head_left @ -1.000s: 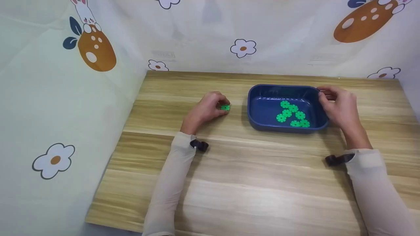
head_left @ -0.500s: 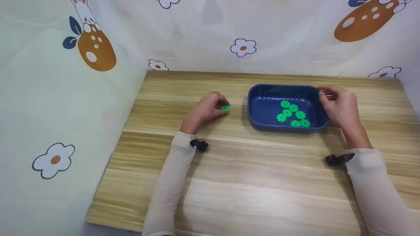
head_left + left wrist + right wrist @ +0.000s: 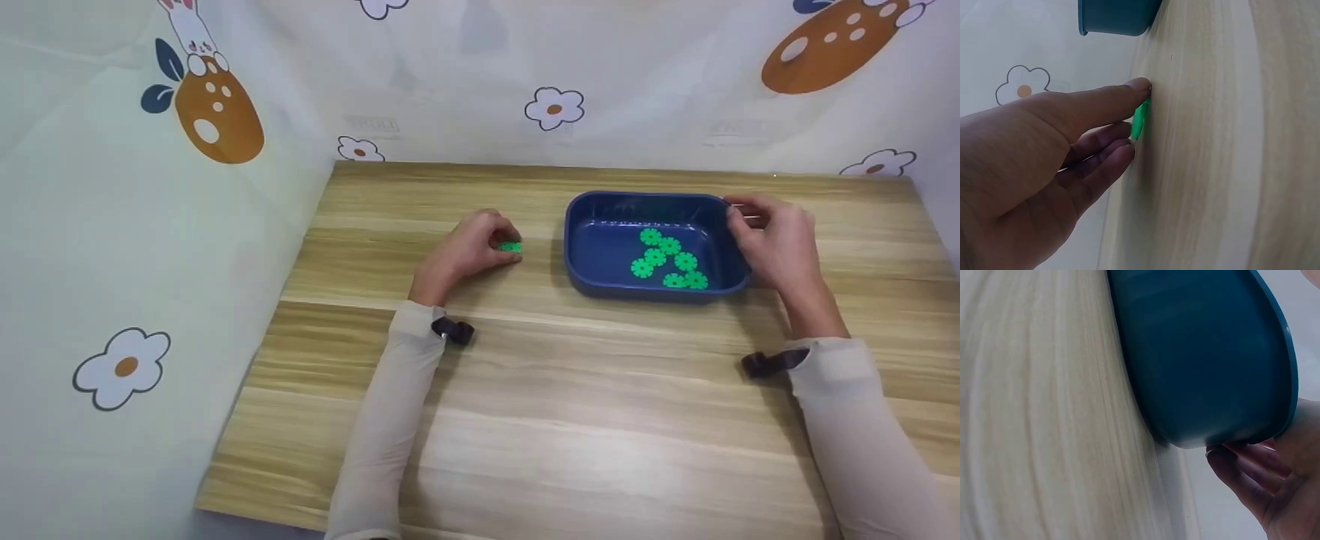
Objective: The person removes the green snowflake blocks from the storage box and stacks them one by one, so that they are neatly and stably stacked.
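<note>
My left hand (image 3: 474,246) is low over the wooden table (image 3: 540,390), left of a blue plastic box. Between its thumb and fingers it pinches a green notched plastic disc (image 3: 1139,120), largely hidden by the fingers in the head view. Several like green discs (image 3: 655,257) lie flat in the right half of the box (image 3: 637,292), some touching or overlapping. At the box's right end my right hand (image 3: 780,244) holds the rim near the back corner. In the right wrist view its fingertips (image 3: 1224,458) touch the outer wall; the thumb is mostly out of sight.
A pale cloth (image 3: 465,82) printed with flowers and rabbits hangs behind the table and on its left. Dark wrist bands (image 3: 454,331) with cameras sit on both sleeves. The table's left edge (image 3: 262,341) runs beside the left arm.
</note>
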{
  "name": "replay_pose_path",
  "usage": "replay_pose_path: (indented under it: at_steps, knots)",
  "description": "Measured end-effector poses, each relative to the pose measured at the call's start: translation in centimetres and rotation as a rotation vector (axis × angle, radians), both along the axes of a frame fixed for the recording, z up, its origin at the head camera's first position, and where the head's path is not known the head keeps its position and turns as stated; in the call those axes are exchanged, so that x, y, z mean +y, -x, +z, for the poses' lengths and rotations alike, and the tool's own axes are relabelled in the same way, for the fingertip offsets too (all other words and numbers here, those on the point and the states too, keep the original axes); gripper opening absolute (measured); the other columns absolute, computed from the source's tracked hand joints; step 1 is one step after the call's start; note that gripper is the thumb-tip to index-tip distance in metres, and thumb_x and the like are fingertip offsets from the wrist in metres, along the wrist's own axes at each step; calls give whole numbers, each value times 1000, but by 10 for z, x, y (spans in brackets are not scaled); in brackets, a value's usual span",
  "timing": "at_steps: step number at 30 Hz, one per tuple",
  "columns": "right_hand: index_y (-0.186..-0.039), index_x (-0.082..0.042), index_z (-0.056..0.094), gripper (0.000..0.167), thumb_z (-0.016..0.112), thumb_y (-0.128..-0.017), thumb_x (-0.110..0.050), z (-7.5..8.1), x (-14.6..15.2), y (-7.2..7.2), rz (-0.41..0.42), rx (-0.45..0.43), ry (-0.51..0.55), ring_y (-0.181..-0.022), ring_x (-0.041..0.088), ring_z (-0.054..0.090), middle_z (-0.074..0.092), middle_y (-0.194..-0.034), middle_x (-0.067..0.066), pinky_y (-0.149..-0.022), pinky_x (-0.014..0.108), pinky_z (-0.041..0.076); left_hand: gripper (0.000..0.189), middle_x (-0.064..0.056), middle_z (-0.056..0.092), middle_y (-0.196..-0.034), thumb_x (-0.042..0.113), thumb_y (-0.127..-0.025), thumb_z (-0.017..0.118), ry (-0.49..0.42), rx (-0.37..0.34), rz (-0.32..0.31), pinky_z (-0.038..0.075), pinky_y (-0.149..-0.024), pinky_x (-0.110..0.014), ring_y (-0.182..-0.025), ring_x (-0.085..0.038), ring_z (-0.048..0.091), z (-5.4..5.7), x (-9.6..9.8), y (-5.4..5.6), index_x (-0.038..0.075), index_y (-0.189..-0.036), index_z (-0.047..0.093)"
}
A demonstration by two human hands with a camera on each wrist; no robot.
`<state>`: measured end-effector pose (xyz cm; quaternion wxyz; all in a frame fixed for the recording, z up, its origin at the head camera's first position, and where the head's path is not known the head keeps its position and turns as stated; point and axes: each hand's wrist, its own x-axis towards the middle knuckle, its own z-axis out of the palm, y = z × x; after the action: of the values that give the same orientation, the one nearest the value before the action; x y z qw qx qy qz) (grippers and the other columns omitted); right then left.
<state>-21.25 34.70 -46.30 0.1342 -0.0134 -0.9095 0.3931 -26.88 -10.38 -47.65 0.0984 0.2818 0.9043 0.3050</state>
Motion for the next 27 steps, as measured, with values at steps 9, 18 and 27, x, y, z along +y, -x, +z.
replay_pose_path:
  at_steps: [9,18,27]
  knots:
    - [-128,-3,78,33,65,-106,-23,0,-1,1,4,14,1,-80,-26,56,79,-119,25,-75,-4,45,32,-14,75,-115,24,-95,86,14,25,-8,56,-96,-39,-107,-27,67,1,0,0,3,-119,80]
    - [-131,-5,78,35,65,-106,-26,1,0,-1,-2,-11,-12,-84,-25,55,79,-124,23,-77,-3,47,32,-16,75,-114,25,-97,83,-5,77,-25,57,-95,-42,-106,-31,68,3,6,-1,2,-119,79]
    - [-130,-4,78,34,66,-106,-25,2,-2,-1,-10,-4,5,-84,-25,56,78,-124,23,-77,-3,48,30,-15,73,-125,23,-105,72,-56,118,8,57,-102,-40,-114,-31,68,17,25,-10,1,-126,76]
